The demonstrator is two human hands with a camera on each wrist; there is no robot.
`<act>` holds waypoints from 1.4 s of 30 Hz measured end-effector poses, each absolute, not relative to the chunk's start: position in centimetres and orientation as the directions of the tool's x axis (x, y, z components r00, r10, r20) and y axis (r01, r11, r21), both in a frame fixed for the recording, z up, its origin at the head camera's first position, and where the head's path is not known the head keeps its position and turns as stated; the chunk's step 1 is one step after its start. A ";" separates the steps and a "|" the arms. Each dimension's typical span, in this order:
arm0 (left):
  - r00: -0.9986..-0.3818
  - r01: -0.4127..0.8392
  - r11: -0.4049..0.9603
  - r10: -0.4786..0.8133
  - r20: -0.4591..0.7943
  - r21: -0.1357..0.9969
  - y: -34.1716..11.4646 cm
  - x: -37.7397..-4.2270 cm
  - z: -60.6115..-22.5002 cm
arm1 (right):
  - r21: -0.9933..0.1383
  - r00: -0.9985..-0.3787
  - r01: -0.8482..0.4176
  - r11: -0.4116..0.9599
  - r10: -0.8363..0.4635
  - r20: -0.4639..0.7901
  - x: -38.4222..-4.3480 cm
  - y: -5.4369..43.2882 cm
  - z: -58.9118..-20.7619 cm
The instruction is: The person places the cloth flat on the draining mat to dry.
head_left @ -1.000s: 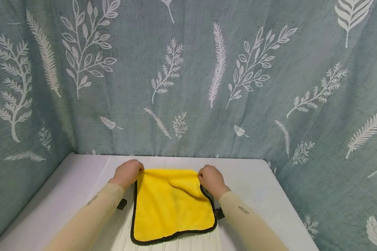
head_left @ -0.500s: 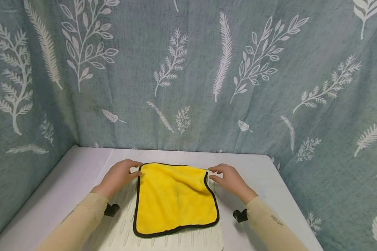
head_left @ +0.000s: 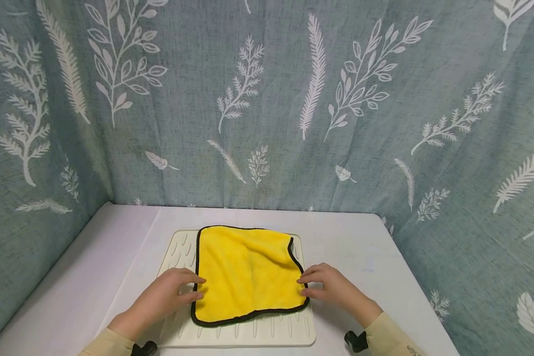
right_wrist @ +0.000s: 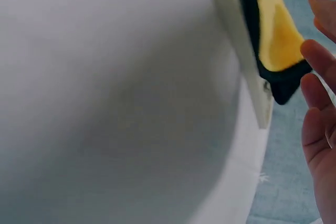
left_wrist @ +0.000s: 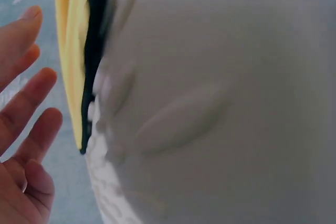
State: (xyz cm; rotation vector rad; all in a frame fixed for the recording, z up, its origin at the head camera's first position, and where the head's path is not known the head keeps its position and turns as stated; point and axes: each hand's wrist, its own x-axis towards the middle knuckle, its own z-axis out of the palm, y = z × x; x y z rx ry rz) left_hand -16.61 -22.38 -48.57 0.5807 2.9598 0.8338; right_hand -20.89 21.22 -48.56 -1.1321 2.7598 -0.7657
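A yellow cloth [head_left: 249, 277] with black edging lies spread, slightly rumpled, on a cream ridged mat [head_left: 289, 329]. Its far right corner is pulled in, leaving a wavy right side. My left hand [head_left: 166, 294] hovers at the cloth's left edge, fingers apart and bent loosely, holding nothing. At the right edge, my right hand [head_left: 333, 287] is likewise loosely spread, fingertips overlapping the black border in the head view. In the left wrist view, the fingers [left_wrist: 44, 85] stand apart from the cloth [left_wrist: 73, 51]. The right wrist view has fingertips [right_wrist: 310, 51] close to the cloth's corner [right_wrist: 286, 51].
The mat lies on a white table [head_left: 347, 247]. Behind and on both sides hangs a grey-green curtain [head_left: 276, 99] with white leaf prints. A black wrist mount [head_left: 356, 341] sits beneath the right sleeve, another [head_left: 144, 348] beneath the left.
Both hands let go of the cloth's far corners, leaving it lying on the mat. They then moved back toward the near part of its sides, fingers loosely spread.
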 end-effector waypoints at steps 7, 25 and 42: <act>-0.878 0.467 0.760 0.460 0.132 0.452 -22.3 -15.2 -49.6 | -0.520 -0.718 -0.596 0.612 -0.696 0.003 -20.1 21.1 -49.6; -0.866 0.497 0.781 0.474 0.159 0.378 -22.3 -14.9 -50.4 | -0.376 -0.689 -0.683 0.626 -0.723 0.048 -20.0 20.7 -50.6; -0.808 0.589 0.738 0.540 0.235 0.331 -22.4 -15.2 -50.2 | -0.337 -0.686 -0.688 0.643 -0.728 0.011 -20.0 20.2 -50.6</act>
